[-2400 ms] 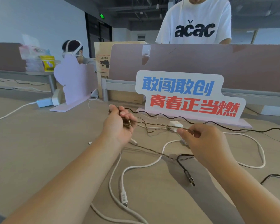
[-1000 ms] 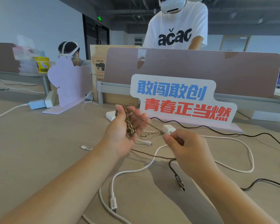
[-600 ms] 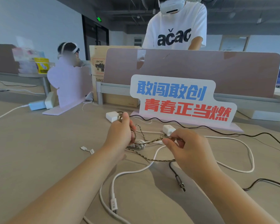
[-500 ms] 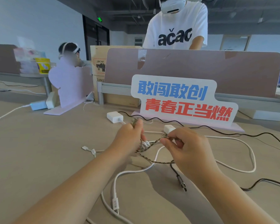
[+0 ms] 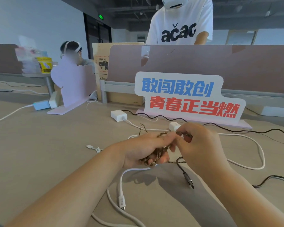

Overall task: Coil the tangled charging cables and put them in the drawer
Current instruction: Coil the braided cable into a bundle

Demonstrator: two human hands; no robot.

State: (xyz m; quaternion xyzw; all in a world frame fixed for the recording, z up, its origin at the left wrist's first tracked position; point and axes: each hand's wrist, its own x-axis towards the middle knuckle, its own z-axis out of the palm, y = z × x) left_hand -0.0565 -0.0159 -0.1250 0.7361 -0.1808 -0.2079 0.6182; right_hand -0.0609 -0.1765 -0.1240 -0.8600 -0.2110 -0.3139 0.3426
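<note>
The left hand [image 5: 146,149] curls its fingers round a bunched coil of the braided brown cable [image 5: 156,154], held just above the desk [image 5: 39,153], with one loop sticking up behind the knuckles. The right hand [image 5: 202,145] meets it fingertip to fingertip and seems to pinch a strand of the same cable, though the grip is partly hidden by the fingers. A white cable [image 5: 261,159] and a black cable [image 5: 184,171] lie loose on the desk beneath the hands, near a white charger [image 5: 118,115] and a lettered sign [image 5: 187,97].
</note>
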